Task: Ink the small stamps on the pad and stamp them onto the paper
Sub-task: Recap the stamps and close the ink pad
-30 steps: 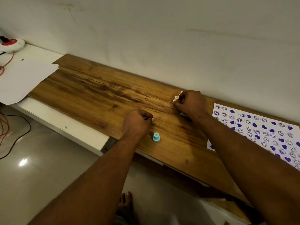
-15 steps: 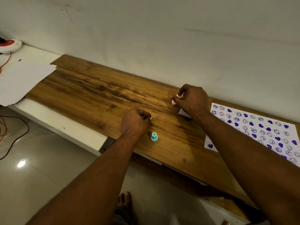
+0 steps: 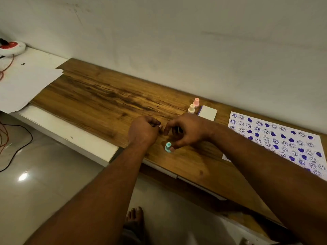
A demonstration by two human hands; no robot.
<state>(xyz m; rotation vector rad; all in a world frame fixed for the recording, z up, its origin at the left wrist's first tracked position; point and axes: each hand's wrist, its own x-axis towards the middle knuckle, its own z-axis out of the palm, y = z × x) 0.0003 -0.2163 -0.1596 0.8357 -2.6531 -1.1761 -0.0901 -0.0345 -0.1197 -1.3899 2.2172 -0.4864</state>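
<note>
Right hand (image 3: 187, 133) is low over the teal stamp (image 3: 168, 147), fingers curled, thumb tip right against the stamp's side, though whether it truly grips the stamp I cannot tell. That stamp stands upright near the front edge of the wooden worktop (image 3: 99, 99). Left hand (image 3: 143, 132) sits just beside it, curled into a fist, knuckles up; whether anything is inside it I cannot tell. Further back, near the wall, a cream stamp (image 3: 191, 109) and a pink stamp (image 3: 196, 102) stand upright, just beside the white ink pad (image 3: 208, 113). Off to the right lies the paper (image 3: 286, 129), covered in purple smileys and hearts. Far left, a white sheet (image 3: 26, 82) overlaps the worktop's end, with a red-and-white round device (image 3: 12, 47) behind it.
</note>
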